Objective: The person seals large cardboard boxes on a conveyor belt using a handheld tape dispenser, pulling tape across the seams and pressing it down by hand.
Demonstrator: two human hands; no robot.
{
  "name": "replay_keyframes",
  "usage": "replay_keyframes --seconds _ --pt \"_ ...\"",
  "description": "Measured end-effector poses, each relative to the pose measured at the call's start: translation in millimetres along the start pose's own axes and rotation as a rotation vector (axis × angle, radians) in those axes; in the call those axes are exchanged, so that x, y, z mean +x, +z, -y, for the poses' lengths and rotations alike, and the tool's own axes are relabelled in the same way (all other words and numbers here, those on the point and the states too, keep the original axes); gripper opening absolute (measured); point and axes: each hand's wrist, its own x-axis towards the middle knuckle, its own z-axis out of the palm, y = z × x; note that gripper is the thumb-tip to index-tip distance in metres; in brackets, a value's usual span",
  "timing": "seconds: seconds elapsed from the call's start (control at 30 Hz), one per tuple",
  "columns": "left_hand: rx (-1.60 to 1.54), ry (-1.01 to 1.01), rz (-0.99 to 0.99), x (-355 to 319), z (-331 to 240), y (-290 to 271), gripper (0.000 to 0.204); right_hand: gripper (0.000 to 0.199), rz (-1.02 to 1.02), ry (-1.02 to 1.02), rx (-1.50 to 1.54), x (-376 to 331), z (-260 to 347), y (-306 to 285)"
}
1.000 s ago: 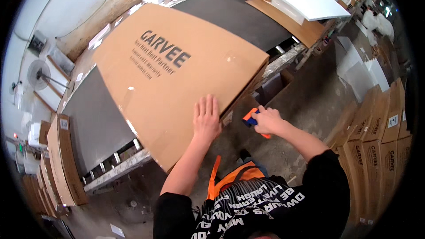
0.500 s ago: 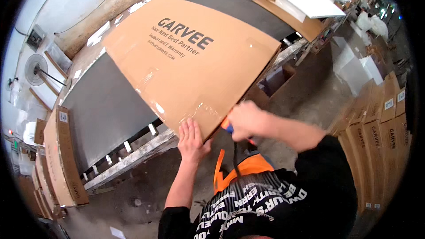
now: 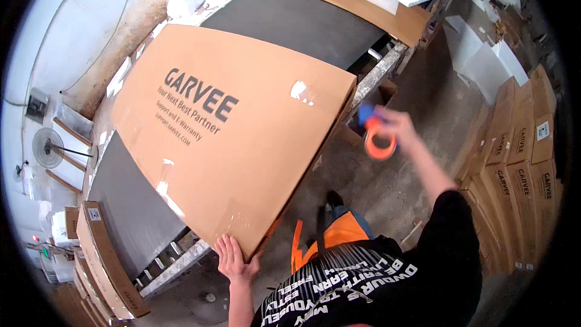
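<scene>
A large flat cardboard box (image 3: 242, 163) with dark print lies across a black conveyor belt, its near corner jutting past the belt's edge. My left hand (image 3: 235, 259) grips that corner, fingers over the top and the thumb down the side. Off the box's right side, my right hand (image 3: 396, 126) is raised in the air, somewhat blurred. Its fingers are closed around a tape dispenser (image 3: 380, 142) in orange and blue. Strips of clear tape shine on the box's top near its edges. The box's underside is hidden.
The black conveyor belt (image 3: 136, 206) runs beneath, with metal rollers along its frame. Farther along it sits an opened carton (image 3: 375, 15) with white foam. Stacked cartons (image 3: 514, 169) stand at right, more cartons (image 3: 109, 260) at left. A fan (image 3: 51, 147) stands by the wall.
My right hand has gone from the box's near edge up and right, away from it, with the tape dispenser. The box sits lower and farther left in view; my left hand remains at its corner.
</scene>
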Motion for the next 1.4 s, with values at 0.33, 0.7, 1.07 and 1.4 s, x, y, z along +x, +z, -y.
replay_keyframes --seconds 0.33,0.7,1.07,1.4 --pt "0.100 -0.033 0.183 7 -1 -12 0.087 0.024 0.537 0.305 -0.181 207 44 -90" --pt "-0.261 0.448 0.257 280 -68 29 0.061 0.061 -0.024 0.034 0.321 -1 -12 76" --pt "0.492 1.608 0.463 433 -252 149 0.025 0.050 -0.200 0.047 0.262 -28 -6 116" --pt "0.458 1.720 0.504 253 -113 56 0.031 0.061 -0.202 -0.090 -0.024 -235 -65 299"
